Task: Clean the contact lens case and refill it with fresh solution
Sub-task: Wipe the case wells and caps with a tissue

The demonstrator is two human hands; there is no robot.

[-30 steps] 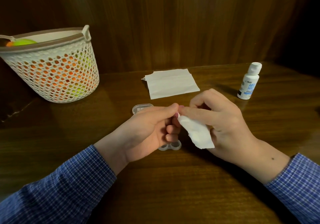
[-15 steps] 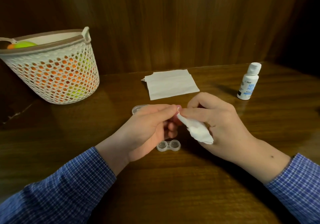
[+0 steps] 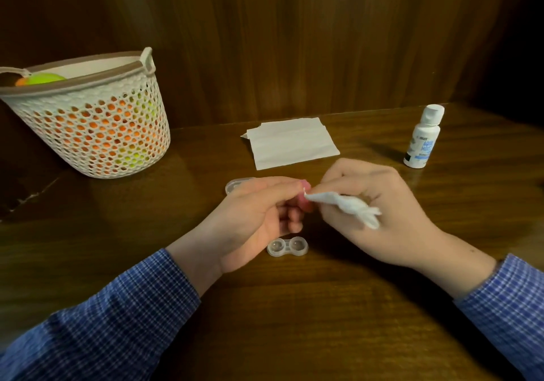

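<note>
The clear two-well lens case (image 3: 287, 247) lies open on the wooden table (image 3: 294, 321), just below my hands. My left hand (image 3: 256, 215) pinches a small pink cap (image 3: 303, 199) between thumb and fingers. My right hand (image 3: 379, 213) grips a twisted white tissue (image 3: 347, 207), whose tip touches the pink cap. A second clear cap (image 3: 235, 185) rests on the table behind my left hand, partly hidden. The white solution bottle (image 3: 424, 137) stands shut at the right.
A folded white tissue sheet (image 3: 291, 146) lies flat at the table's back middle. A white mesh basket (image 3: 88, 121) with orange and green things inside stands at the left. A dark wood panel wall (image 3: 294, 42) rises behind the table.
The tissue in my right hand has twisted from a loose hanging flap into a thin roll pointing at the cap. Both hands lifted slightly, so the lens case shows fully.
</note>
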